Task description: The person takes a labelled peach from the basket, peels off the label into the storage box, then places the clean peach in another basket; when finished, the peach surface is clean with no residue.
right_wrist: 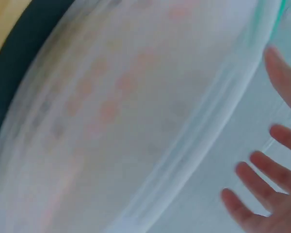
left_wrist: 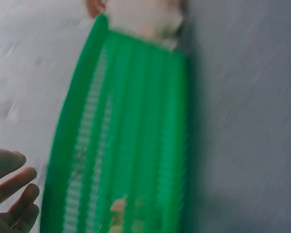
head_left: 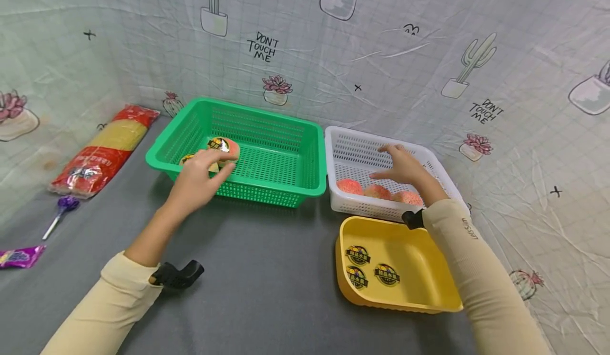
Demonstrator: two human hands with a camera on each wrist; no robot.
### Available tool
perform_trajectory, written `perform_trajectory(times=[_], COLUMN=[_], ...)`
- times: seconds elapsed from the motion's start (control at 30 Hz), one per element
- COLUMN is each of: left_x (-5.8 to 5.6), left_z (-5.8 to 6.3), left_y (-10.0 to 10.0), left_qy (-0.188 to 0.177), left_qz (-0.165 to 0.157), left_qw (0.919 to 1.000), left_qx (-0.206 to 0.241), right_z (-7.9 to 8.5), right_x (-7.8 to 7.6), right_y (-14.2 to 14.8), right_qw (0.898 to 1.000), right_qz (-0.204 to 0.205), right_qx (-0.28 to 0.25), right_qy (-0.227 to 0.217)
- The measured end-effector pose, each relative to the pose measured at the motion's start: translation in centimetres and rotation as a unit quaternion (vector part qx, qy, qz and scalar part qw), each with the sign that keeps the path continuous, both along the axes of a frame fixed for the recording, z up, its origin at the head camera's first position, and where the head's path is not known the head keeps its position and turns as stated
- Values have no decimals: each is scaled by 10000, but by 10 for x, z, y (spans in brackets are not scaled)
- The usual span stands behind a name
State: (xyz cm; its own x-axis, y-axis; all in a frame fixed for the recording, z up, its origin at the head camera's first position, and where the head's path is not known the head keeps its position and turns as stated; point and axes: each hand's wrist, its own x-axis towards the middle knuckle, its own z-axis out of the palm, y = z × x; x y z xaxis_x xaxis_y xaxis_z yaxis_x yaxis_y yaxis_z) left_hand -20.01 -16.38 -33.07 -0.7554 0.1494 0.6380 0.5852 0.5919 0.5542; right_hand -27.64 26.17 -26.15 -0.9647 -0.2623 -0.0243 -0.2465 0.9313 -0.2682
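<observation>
My left hand hovers over the near left rim of the green basket, thumb and fingers apart with nothing held. Close to its fingertips lies a peach-like fruit bearing a black-and-gold label; a second labelled fruit is partly hidden behind the hand. In the left wrist view the left fingers are spread beside the blurred basket. Above the white basket my right hand is spread and holds nothing. Below it, several pinkish-red fruits sit along the basket's near side.
A yellow basin stands in front of the white basket, with black-and-gold labels inside. At left lie a red-and-yellow packet, a purple lollipop and a purple wrapper. A printed sheet hangs behind the baskets.
</observation>
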Motion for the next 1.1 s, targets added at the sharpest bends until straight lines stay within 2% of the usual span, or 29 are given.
perform_trajectory(times=[0.07, 0.17, 0.27, 0.37, 0.5, 0.57, 0.63, 0.9, 1.1], left_x=[-2, -4, -6, -8, -11, -11, -11, -10, -9], left_z=[6, 12, 13, 8, 1, 1, 2, 2, 2], left_y=[-17, -43, -67, -86, -99, -102, -103, -104, -103], left_qy=[27, 30, -252, -838, -1775, -2024, -2157, -2247, -2331], left_qz=[337, 901, 1378, 1617, 1673, 1669, 1627, 1546, 1545], left_qw=[9992, 9946, 9876, 9806, 9682, 9639, 9620, 9611, 9586], left_qx=[228, 520, 710, 726, 549, 447, 387, 438, 537], right_z=[5, 8, 6, 3, -1, -4, -7, -28, -40], right_x=[1, 1, 3, 4, 3, 2, 0, -12, -17], right_y=[-23, -58, -93, -129, -173, -193, -211, -270, -297], right_qw=[9990, 9928, 9830, 9751, 9727, 9732, 9729, 9704, 9516], right_qz=[33, 381, 884, 1382, 1749, 1845, 1912, 1882, 1874], right_qx=[-245, -625, -891, -1066, -1153, -1155, -1204, -1246, -1626], right_qy=[365, 945, 1338, 1366, 997, 743, 484, -862, -1813])
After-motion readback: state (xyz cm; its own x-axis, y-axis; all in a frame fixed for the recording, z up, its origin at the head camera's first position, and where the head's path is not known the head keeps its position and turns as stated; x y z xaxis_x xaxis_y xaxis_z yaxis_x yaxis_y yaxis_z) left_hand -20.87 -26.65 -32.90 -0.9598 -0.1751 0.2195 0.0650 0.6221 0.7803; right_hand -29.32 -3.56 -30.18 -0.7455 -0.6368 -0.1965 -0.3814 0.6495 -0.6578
